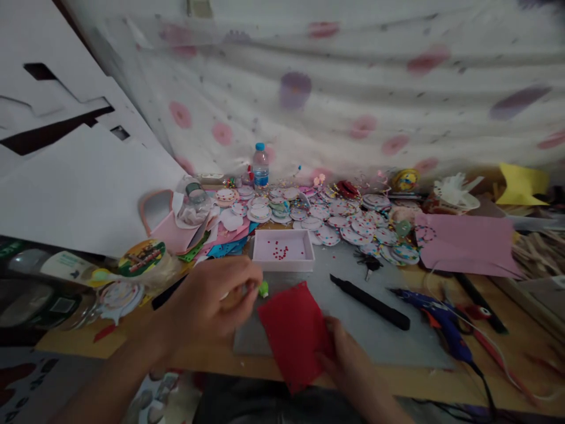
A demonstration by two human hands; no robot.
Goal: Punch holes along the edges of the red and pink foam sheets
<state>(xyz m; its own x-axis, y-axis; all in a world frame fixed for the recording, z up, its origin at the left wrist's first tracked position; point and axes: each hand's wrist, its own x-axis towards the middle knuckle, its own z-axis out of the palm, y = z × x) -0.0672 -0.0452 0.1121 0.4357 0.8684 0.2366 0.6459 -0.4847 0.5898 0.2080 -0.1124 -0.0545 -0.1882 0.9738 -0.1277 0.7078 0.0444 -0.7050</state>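
Note:
In the head view, my right hand [348,360] grips the right edge of a red sheet [293,335], perhaps paper or felt, tilted over the front of the table. My left hand [212,297] hovers left of the sheet with its fingers curled together. A bit of something pale shows among those fingers, too blurred to name. Just beyond the fingertips is a small bright green object [263,288]; whether the hand touches it I cannot tell. Behind both hands stands a shallow white box [283,265] with small red pieces scattered inside.
A black utility knife [371,301] lies on the grey mat [353,335]. To its right are a blue glue gun [441,318] with its cord and a pink sheet [468,244]. Decorated paper discs [353,227] pile up behind the box, near a water bottle [261,168]. Jars [150,265] crowd the left.

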